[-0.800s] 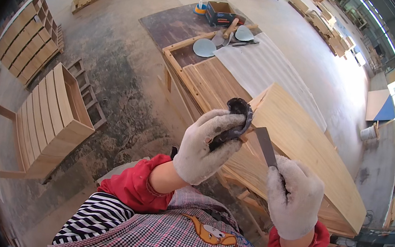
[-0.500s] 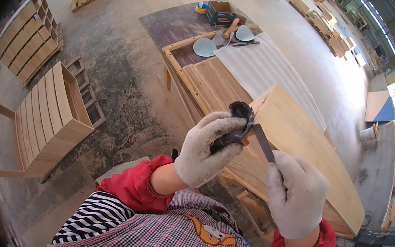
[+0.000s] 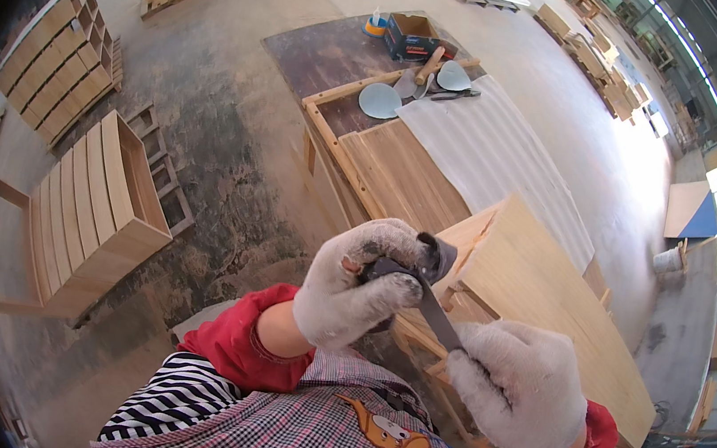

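Observation:
My left hand, in a dusty white glove, is closed on a dark, crumpled, sheet-like piece; its exact kind does not show. My right hand, gloved as well, grips the lower end of a narrow, flat, dark grey strip like a scraper blade. Any handle is hidden in the fist. The strip's upper end meets the dark piece at my left thumb. Both hands are raised in front of a pale wooden cabinet body lying on the bench.
Beyond the cabinet, a white foam sheet covers part of the wooden boards. Round grey discs, a wooden-handled tool and a dark box sit at the far end. A slatted drawer unit stands left.
My left hand has moved down and turned over the dark piece, covering more of it. My right hand has shifted slightly down and left, the strip now reaching the left thumb.

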A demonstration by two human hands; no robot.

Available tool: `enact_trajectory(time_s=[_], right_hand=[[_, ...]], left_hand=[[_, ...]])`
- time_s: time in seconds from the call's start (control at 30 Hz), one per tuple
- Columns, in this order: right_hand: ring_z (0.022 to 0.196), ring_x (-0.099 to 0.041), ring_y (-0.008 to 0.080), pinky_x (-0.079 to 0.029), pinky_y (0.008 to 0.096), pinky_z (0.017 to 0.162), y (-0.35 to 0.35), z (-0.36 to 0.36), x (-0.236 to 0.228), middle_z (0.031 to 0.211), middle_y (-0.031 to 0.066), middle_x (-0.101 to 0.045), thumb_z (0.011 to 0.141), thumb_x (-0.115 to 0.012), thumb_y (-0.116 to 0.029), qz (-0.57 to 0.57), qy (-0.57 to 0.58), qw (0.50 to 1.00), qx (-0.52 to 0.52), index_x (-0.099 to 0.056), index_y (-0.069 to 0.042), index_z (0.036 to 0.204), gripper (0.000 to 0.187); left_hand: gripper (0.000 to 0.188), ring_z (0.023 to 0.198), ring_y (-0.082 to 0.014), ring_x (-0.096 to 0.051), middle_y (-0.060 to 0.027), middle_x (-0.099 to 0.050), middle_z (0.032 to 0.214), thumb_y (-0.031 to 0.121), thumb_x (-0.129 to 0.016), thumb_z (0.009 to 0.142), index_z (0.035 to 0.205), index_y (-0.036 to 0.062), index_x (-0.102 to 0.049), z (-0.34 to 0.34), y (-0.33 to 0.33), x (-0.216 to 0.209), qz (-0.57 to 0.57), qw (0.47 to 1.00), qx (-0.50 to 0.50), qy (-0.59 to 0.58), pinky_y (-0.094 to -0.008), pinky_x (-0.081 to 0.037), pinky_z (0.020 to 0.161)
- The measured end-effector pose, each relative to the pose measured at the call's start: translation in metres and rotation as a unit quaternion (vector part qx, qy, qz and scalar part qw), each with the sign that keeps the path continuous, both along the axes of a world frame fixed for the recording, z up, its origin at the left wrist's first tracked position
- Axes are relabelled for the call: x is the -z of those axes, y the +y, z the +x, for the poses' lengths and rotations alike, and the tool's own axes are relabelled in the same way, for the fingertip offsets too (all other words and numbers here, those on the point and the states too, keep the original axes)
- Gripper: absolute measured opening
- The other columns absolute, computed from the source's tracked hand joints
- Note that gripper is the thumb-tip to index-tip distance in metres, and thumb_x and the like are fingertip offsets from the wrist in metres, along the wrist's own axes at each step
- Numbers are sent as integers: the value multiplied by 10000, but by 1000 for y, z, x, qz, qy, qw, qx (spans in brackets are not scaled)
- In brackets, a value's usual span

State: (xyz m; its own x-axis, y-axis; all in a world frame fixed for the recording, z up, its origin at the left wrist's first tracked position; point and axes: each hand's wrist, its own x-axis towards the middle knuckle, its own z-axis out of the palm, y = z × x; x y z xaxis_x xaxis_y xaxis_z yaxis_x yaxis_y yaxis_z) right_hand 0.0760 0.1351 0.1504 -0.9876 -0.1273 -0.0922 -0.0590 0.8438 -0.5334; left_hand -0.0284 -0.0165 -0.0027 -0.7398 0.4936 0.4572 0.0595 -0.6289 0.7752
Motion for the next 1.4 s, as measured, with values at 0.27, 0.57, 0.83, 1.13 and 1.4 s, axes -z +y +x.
enact_trajectory(time_s=[0.27, 0.57, 0.83, 1.13, 1.4], right_hand=[[692, -628, 289, -498, 350, 612, 54, 33, -2, 798, 135, -649, 867, -643, -170, -114, -17, 991, 61, -674, -48, 1017, 196], [670, -626, 141, -486, 287, 572, 121, 169, 18, 802, 95, -671, 834, -678, -19, -314, 163, 920, 169, -670, 42, 995, 173], [689, -550, 114, -456, 256, 569, 238, 436, 145, 790, -23, -555, 934, -604, -353, -411, 617, 326, 587, -607, -140, 1055, 245], [999, -614, 298, -503, 393, 826, 323, 503, 403, 960, 156, -623, 833, -560, -100, -133, -45, 554, 820, -561, -29, 1151, 325], [1162, -520, 389, -442, 458, 964, 379, 479, 409, 1331, 207, -489, 837, -614, -185, 179, 2, 674, 717, -572, -40, 1189, 382]], left_hand=[[276, 987, -159, -549, -68, -564, 1103, 80, -577, 920, 1192, 35, -569, -136, 41, 1, -86, 949, -302, 8, -275, -451, 854], [502, 1172, -320, -533, -210, -546, 1273, 120, -631, 871, 1335, 5, -477, -365, 94, 72, -359, 801, -250, 409, -384, -420, 1008], [479, 1142, -297, -549, -181, -577, 1219, 116, -658, 834, 1283, 22, -518, -218, 84, 228, -485, 779, -233, 323, -375, -440, 979], [444, 1091, -249, -578, -132, -621, 1148, 82, -683, 798, 1222, 23, -566, -113, 0, 306, -697, 702, -29, 147, -360, -469, 934], [414, 1071, -163, -588, -85, -658, 1113, 77, -725, 762, 1161, 28, -624, -84, -39, 323, -602, 794, 3, -89, -320, -488, 890]])
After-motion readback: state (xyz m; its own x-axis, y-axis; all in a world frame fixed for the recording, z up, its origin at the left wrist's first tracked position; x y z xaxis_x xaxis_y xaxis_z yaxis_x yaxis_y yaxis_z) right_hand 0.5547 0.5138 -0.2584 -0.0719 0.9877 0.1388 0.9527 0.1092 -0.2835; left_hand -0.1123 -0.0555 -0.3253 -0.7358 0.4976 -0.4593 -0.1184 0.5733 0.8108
